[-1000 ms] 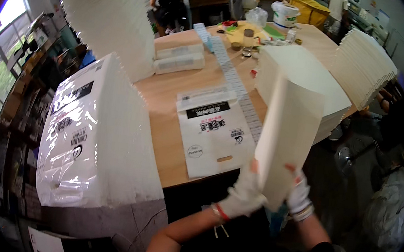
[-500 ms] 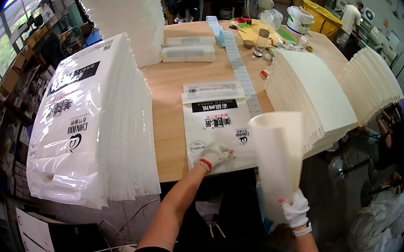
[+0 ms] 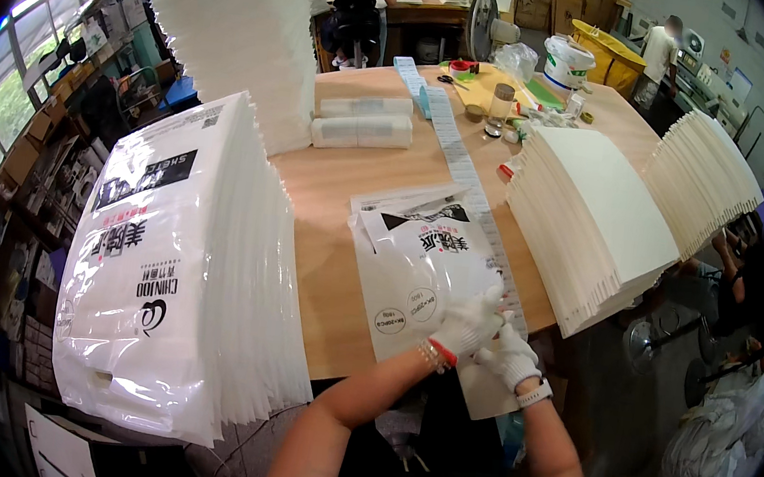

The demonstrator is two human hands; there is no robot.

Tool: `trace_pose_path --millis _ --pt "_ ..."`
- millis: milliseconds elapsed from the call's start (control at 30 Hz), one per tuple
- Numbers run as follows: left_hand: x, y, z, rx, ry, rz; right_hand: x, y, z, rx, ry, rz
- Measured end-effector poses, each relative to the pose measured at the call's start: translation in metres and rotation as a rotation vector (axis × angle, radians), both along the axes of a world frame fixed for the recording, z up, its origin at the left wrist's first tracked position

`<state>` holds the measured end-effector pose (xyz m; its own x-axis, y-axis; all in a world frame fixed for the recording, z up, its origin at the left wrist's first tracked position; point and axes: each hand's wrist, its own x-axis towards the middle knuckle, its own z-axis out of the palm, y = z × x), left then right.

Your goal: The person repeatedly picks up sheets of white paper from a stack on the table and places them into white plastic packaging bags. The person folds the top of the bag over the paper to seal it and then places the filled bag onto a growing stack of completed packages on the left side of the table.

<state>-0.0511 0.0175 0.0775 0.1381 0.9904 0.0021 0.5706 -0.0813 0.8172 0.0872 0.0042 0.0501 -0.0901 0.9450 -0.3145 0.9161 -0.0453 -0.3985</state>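
A clear plastic bag (image 3: 417,260) with black and red print is partly lifted near the table's front edge; another like it shows underneath. My left hand (image 3: 468,326), in a white glove, is closed on the lifted bag's near right side. Close beside it, my gloved right hand (image 3: 510,357) is closed round curled white paper sheets (image 3: 485,393), whose lower part hangs past the table edge. The upper part of the sheets is hidden by the hands and bag, so I cannot tell how far inside the bag they lie.
A tall pile of printed plastic bags (image 3: 148,268) stands at left. White paper stacks (image 3: 593,206) fan out at right. Two rolled packs (image 3: 361,131), a long printed strip (image 3: 454,148), a glass jar (image 3: 498,110) and scissors (image 3: 452,81) lie farther back. Other people are beyond.
The curled paper sheets have come from the right to the bag's near edge with my right hand. My left hand has moved right and lifted the top bag off the one below.
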Motion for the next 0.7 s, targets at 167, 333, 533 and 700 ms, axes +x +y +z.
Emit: trace_pose_path --millis 167,333,533,700 --pt "-0.009 -0.035 -0.057 0.072 -0.019 0.117 0.005 0.005 -0.088 0.440 0.147 -0.318" --pt "-0.086 -0.071 -0.131 0.577 0.372 0.022 0.004 0.015 -0.072 0.294 0.101 -0.116" --pt "-0.107 -0.133 -0.135 0.227 -0.828 0.639 0.023 -0.026 -0.051 -0.036 -0.019 0.224" --pt "-0.072 -0.249 -0.088 0.000 -0.429 0.604 0.071 -0.137 -0.052 -0.065 0.287 0.344"
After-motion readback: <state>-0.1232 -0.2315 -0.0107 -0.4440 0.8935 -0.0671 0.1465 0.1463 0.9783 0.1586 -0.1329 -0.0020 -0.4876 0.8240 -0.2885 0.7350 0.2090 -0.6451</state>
